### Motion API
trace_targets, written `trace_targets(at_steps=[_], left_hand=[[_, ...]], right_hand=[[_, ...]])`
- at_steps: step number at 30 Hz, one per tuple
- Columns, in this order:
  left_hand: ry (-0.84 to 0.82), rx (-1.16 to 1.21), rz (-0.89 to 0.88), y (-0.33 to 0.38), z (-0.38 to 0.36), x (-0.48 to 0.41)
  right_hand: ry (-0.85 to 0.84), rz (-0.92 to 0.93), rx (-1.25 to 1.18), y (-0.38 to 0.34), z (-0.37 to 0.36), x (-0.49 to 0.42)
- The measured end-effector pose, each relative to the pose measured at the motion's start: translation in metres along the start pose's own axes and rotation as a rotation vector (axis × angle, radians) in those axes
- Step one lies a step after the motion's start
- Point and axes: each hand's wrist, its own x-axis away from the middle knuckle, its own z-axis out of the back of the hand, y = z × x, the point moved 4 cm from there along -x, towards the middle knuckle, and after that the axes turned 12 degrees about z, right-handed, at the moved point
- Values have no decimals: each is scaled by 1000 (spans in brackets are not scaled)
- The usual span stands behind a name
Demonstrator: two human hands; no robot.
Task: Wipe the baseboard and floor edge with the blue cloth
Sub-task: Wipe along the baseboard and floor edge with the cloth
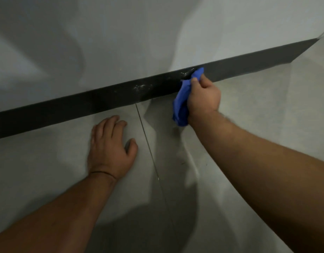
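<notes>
A dark baseboard (106, 103) runs across the view from lower left to upper right, between a pale wall and a grey tiled floor. My right hand (203, 95) grips a bunched blue cloth (183, 101), whose top end is pressed against the baseboard. Whitish smears and wet streaks show on the baseboard just left of the cloth. My left hand (110, 148) lies flat on the floor tile, palm down and fingers spread, close to the baseboard's lower edge and holding nothing.
The pale wall (139, 33) fills the upper part of the view. A thin grout line (150, 148) crosses the grey floor between my hands. At the far right the baseboard ends at a wall corner (314, 40).
</notes>
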Motion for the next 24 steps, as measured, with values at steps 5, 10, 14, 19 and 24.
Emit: trace_targets(at_steps=[5, 10, 14, 19, 24], left_hand=[[9, -31, -8, -1, -1, -2], [42, -7, -38, -3, 0, -1], [49, -13, -42, -3, -1, -2], [47, -22, -34, -2, -2, -2], [41, -1, -34, -3, -3, -2]], right_hand=[[-176, 141, 226, 0, -16, 25], [141, -6, 70, 2, 24, -5], [164, 33, 66, -12, 14, -14], [-78, 192, 190, -12, -20, 19], [-243, 415, 502, -5, 5, 16]])
